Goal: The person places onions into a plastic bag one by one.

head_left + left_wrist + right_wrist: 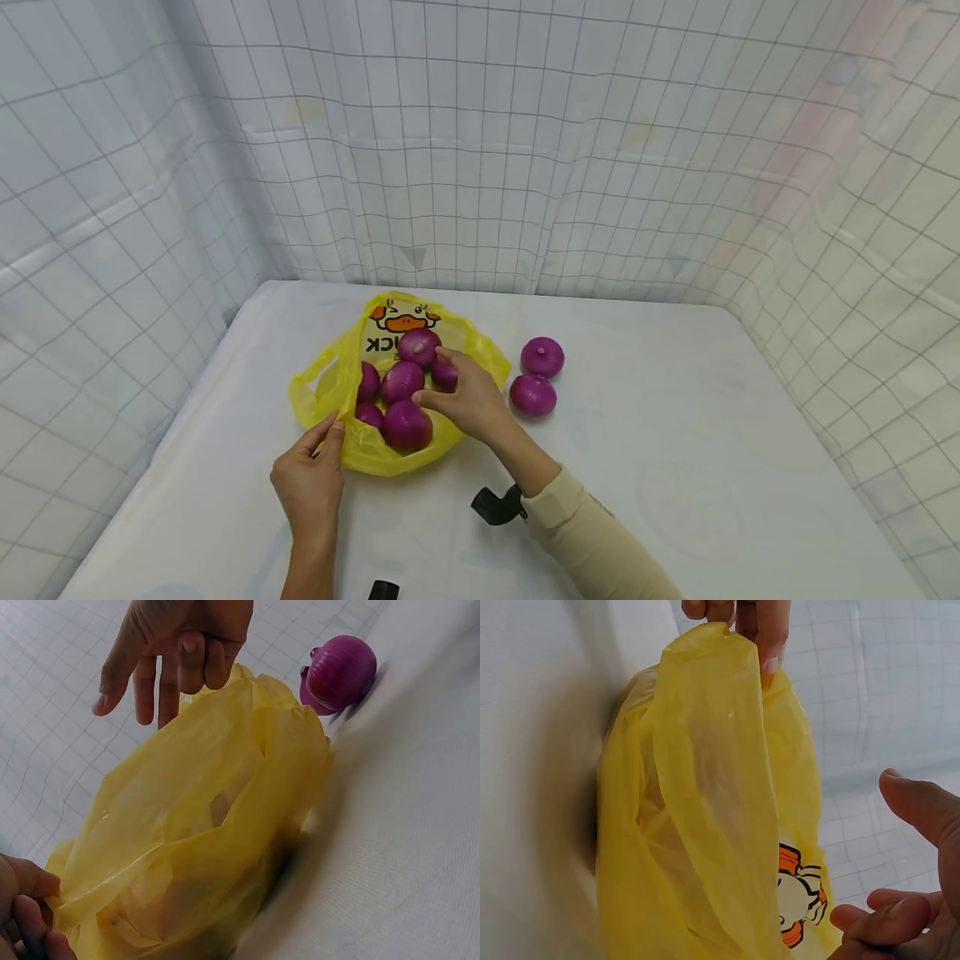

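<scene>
A yellow plastic bag (386,464) with a duck print lies on the table, its mouth spread wide. Several purple onions (407,427) are inside it. My left hand (309,479) pinches the bag's near-left edge between thumb and fingers. Over the mouth is my right hand (472,398), thumb and fingers apart and holding nothing. In the right wrist view that hand (922,885) is beside the duck print, clear of any onion. Two more onions, a far one (542,357) and a near one (533,396), sit close together on the table, right of the bag.
A white cloth covers the table (660,433). White grid-patterned sheets (480,150) hang behind it and on both sides. A black curved piece (495,505) shows by the right wrist, and another black piece (384,590) at the bottom edge of the head view.
</scene>
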`<act>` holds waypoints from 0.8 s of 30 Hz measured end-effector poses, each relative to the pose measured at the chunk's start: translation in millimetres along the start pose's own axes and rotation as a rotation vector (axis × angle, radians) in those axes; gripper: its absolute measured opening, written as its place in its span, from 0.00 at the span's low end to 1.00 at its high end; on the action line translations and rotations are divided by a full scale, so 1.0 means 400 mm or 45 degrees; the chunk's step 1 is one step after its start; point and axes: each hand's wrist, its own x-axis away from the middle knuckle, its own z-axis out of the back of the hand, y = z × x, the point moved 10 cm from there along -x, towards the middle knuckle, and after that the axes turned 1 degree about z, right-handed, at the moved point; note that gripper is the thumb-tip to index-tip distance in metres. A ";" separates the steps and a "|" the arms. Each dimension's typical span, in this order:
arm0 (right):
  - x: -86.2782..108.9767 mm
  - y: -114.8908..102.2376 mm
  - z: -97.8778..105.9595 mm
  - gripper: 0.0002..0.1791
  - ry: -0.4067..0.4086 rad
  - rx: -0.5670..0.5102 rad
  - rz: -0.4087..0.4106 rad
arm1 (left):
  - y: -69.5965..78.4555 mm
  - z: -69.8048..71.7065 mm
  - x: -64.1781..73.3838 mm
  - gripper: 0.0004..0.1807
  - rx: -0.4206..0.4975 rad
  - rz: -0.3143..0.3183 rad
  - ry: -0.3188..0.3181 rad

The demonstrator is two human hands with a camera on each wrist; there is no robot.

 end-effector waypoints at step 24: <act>0.081 0.070 0.149 0.42 0.209 -0.103 -0.042 | 0.000 0.001 0.002 0.12 0.007 0.004 0.001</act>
